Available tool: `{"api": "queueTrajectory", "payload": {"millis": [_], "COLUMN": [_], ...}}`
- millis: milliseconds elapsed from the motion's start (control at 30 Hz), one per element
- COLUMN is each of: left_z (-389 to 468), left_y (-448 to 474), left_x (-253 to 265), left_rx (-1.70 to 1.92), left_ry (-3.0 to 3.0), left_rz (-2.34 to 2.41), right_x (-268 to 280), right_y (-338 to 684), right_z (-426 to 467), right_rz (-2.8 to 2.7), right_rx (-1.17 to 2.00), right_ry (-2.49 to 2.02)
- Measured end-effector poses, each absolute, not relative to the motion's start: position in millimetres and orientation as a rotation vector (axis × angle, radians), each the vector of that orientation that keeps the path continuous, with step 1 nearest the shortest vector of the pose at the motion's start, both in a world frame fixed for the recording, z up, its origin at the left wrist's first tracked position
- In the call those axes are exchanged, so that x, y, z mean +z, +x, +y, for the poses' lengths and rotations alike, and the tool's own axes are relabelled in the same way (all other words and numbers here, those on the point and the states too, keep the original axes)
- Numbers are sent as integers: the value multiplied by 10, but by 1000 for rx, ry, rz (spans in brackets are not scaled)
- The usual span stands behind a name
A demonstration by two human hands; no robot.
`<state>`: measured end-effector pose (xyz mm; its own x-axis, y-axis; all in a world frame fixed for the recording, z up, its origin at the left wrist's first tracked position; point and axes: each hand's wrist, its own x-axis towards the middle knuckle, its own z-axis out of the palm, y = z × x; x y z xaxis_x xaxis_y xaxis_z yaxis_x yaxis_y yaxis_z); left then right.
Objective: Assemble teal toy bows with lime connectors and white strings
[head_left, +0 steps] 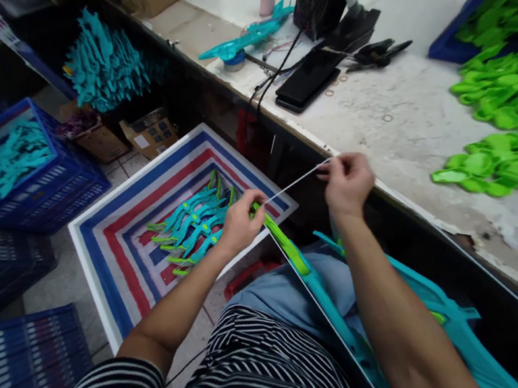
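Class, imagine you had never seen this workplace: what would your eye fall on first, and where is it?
First, the white cord, pulled taut near the centre between the right hand and the left hand, which grips a green tip. Next, the striped tub left of centre, with teal parts inside. Then the bright green pieces, heaped on the table at the right.

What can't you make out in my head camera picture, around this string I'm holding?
All in the head view:
- How the white string meets the green tip: the left hand covers it.
- The string's end: the right hand hides it.
- The teal-and-green piece: partly behind the right forearm, cut off by the bottom edge.
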<state>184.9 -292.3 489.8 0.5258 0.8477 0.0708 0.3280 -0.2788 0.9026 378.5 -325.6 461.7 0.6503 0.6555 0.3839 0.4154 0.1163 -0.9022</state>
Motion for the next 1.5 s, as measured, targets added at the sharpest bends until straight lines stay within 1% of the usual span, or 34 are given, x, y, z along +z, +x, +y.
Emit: {"api": "queueTrajectory", "payload": {"millis": [100,233,333,467,533,600,733,900,1200,1267,1333,1500], "left_z": [-2930,-2760,-2642,-2663,-2738,-2816,-2880,-2808,-2789,-2814,-2830,-2823], "left_y": [1933,1969,1917,1857,1870,1903,1937,1859,1863,1917,1963,1976], "left_x": [4922,5023,5133,5255,5268,5253,5240,5279,5263,5285,5307,5317], "left_rx": [675,522,509,646,709,722,656,549,478,495,513,492], "left_ry": [1711,1257,1186,1474,1446,1287,1063,1017,946,924,917,928], "left_rz": [839,829,884,995,1005,1010,979,913,925,975,1012,1006], "right_x": [4762,4900,4831,4708,4711,4752,4848,4894,4887,4889,4900,4931], "right_y": [3611,3065,2842,2795,2793,2798,2852,2930,3036,3033,3039,3160], "right_z": [-3323,-3562,-3622,-3564,-3532,-3506,-3463,-3439,-3507,-3525,-3535,-3513], "right_rz": [-835,-1233,-1356,-1298,-1226,-1150,-1076,-1117,-1226,-1204,-1225,-1455], "right_rx": [174,47,18,87,139,175,170,228,545,522,431,278], "right_ry": [-1492,-1422,-1386,-1400,-1417,-1442,-1451,-1397,-1326,-1363,-1393,-1453]}}
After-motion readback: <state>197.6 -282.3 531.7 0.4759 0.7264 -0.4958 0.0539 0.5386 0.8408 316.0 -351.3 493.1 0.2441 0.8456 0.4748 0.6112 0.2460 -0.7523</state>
